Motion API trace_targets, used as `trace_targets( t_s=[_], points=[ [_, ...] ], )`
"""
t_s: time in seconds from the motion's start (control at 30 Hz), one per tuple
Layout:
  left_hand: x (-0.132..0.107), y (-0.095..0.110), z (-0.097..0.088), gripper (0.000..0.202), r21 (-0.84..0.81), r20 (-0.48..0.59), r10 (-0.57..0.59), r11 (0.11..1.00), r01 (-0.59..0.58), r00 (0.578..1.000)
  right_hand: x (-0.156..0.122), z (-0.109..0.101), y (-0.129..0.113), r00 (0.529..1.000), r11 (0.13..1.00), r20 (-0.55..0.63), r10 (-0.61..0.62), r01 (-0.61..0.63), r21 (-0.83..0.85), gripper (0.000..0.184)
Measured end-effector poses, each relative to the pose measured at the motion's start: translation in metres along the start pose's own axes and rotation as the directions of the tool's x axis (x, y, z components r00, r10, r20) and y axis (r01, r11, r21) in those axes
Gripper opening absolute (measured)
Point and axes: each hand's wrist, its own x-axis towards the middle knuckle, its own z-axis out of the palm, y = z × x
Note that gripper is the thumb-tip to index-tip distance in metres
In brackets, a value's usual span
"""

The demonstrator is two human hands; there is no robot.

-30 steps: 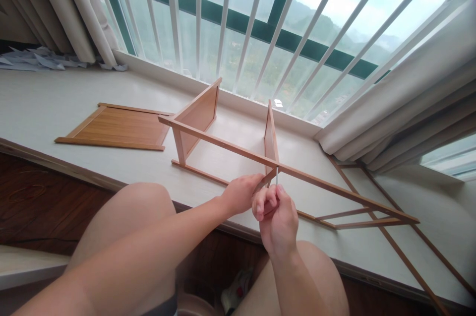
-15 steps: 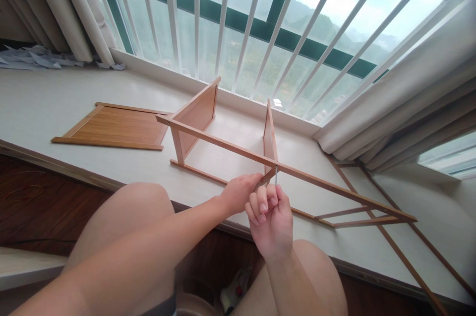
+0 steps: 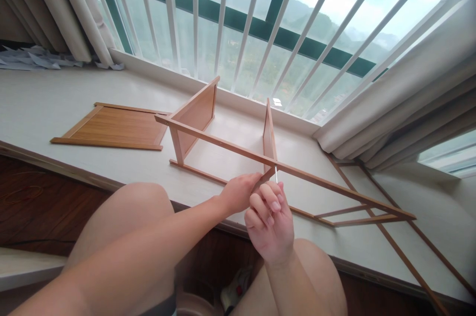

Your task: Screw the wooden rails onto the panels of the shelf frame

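A wooden shelf frame lies on its side, its long upper rail point(image 3: 223, 142) running across the middle of the view. My left hand point(image 3: 240, 193) is closed around the near edge of the middle shelf panel point(image 3: 269, 135), just below that rail. In the curled fingers of my right hand point(image 3: 270, 221) is a thin metal rod-shaped tool point(image 3: 276, 174). Its tip meets the rail's underside where the panel joins; its lower end is hidden in the fist. Another shelf panel point(image 3: 197, 120) stands fixed between the rails at the left.
A loose wooden panel point(image 3: 117, 126) lies flat on the white window ledge point(image 3: 122, 85) at left. More wooden strips point(image 3: 405, 254) rest at right. White bars point(image 3: 223, 18) front the window, with curtains point(image 3: 394, 93) on both sides. My knees point(image 3: 130, 217) are close to the ledge.
My right hand has turned slightly at the wrist and its fingers have shifted around the rod-shaped tool. The left hand and the frame stay in place.
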Motion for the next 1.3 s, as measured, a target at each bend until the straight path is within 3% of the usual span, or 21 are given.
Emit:
trace_targets(
  t_s=[0.17, 0.43, 0.63, 0.77, 0.83, 0.9, 1.03, 1.17, 1.23, 1.3],
  points=[
    [0.001, -0.004, 0.003, 0.020, 0.001, -0.005, -0.003, 1.000, 0.003, 1.000, 0.002, -0.002, 0.001, 0.999, 1.000, -0.036, 0.004, -0.004, -0.001, 0.036],
    [0.003, -0.004, 0.004, 0.016, 0.005, -0.016, 0.006, 1.000, -0.006, 1.000, 0.004, -0.004, -0.003, 0.990, 0.975, -0.120, -0.076, 0.049, -0.215, 0.037],
    [0.002, -0.005, 0.003, 0.015, 0.030, -0.009, 0.043, 0.999, -0.043, 0.999, 0.004, -0.003, -0.006, 0.982, 0.909, -0.123, -0.140, 0.078, -0.410, 0.039],
    [0.001, -0.005, 0.004, 0.014, 0.067, -0.016, 0.050, 0.997, -0.049, 0.999, 0.005, -0.003, -0.007, 0.969, 0.811, -0.127, -0.211, 0.101, -0.576, 0.040],
    [0.001, -0.005, 0.004, 0.012, 0.088, -0.022, 0.043, 0.995, -0.041, 0.999, 0.006, -0.005, -0.008, 0.955, 0.728, -0.134, -0.263, 0.105, -0.678, 0.040],
    [0.001, -0.005, 0.003, 0.009, 0.109, -0.020, 0.034, 0.994, -0.032, 0.999, 0.006, -0.009, -0.010, 0.930, 0.591, -0.126, -0.345, 0.111, -0.799, 0.041],
    [0.001, -0.005, 0.004, 0.005, 0.131, -0.007, 0.025, 0.991, -0.024, 1.000, 0.007, -0.017, -0.017, 0.872, 0.190, -0.024, -0.488, 0.080, -0.978, 0.046],
    [0.001, -0.005, 0.007, 0.007, 0.136, -0.030, 0.028, 0.990, -0.024, 0.999, 0.006, -0.019, -0.025, 0.846, -0.230, 0.124, -0.518, 0.002, -0.973, 0.048],
    [0.001, -0.005, 0.008, 0.007, 0.135, -0.031, 0.032, 0.990, -0.028, 0.999, 0.005, -0.019, -0.028, 0.835, -0.361, 0.172, -0.522, -0.034, -0.932, 0.044],
    [0.001, -0.005, 0.008, 0.007, 0.135, -0.026, 0.032, 0.990, -0.028, 0.999, 0.005, -0.018, -0.030, 0.827, -0.420, 0.197, -0.527, -0.052, -0.906, 0.041]
  ],
)
